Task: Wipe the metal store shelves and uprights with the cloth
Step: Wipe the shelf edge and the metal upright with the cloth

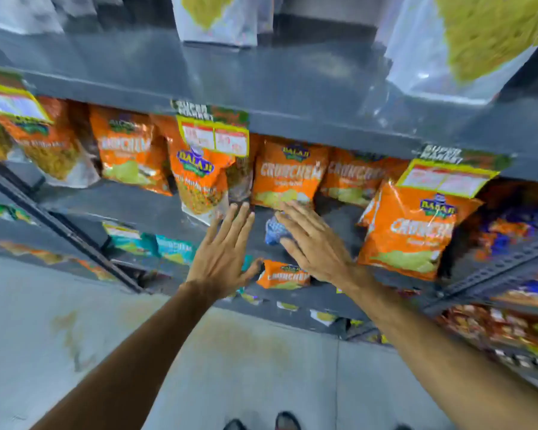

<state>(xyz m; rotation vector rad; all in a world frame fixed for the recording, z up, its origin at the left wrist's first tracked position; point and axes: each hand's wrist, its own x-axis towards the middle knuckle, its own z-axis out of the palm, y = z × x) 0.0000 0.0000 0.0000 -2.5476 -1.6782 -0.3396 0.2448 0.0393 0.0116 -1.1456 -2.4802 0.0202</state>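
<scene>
Grey shelf [156, 209], blue cloth [274, 232] under right hand [317, 249].

Both hands reach to the grey shelf [156, 209]; the right hand [311, 246] lies flat on the blue cloth [274, 232]; the left hand [224, 256] is spread flat beside it, among orange snack bags [288, 178].

A pale grey floor [246, 367] with brownish stains runs below; orange snack packets [288, 178] and yellow price tags [215, 135] crowd the racks.
</scene>
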